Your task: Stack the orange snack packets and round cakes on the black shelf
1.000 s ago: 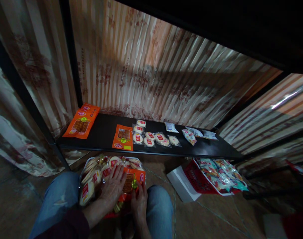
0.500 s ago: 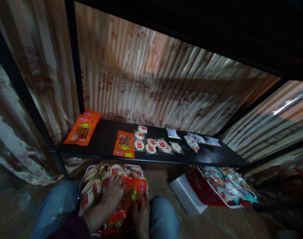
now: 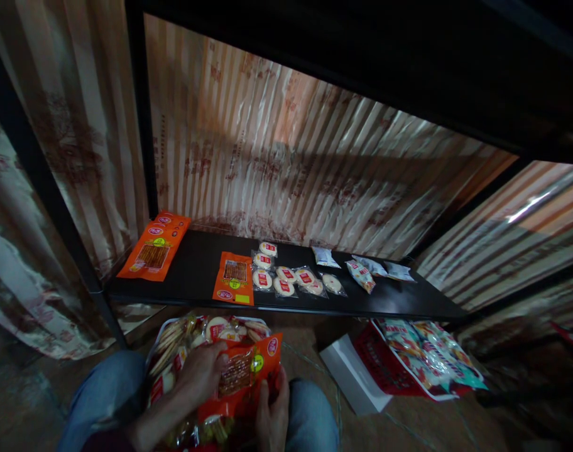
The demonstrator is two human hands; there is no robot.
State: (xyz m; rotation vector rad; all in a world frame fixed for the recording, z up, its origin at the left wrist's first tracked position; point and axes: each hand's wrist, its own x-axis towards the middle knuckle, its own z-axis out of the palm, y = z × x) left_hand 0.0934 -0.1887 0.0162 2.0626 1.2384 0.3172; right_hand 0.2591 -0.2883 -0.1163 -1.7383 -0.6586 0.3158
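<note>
Between my knees stands a white-rimmed basket (image 3: 161,328) filled with wrapped round crackers and other snacks. Above its contents is an orange snack packet (image 3: 237,375) with a clear window showing brown strips. My left hand (image 3: 204,370) grips the packet's left side, its fingertips partly hidden. At the lower right edge of the packet, my right hand (image 3: 273,408) holds on with thumb and fingers. On the black shelf (image 3: 199,254) lie two more orange packets, one at the far left (image 3: 153,248) and one nearer the middle (image 3: 234,278), beside several wrapped white crackers (image 3: 285,287).
Several small snack bags (image 3: 360,275) lie on the shelf's right part. Below it on the floor are a white box (image 3: 352,375) and a red basket (image 3: 385,361) of green and white packets. Black posts (image 3: 142,125) and a striped curtain surround the shelf.
The orange packet has risen off the basket's contents and tilted, with both hands on it. The view has shifted slightly.
</note>
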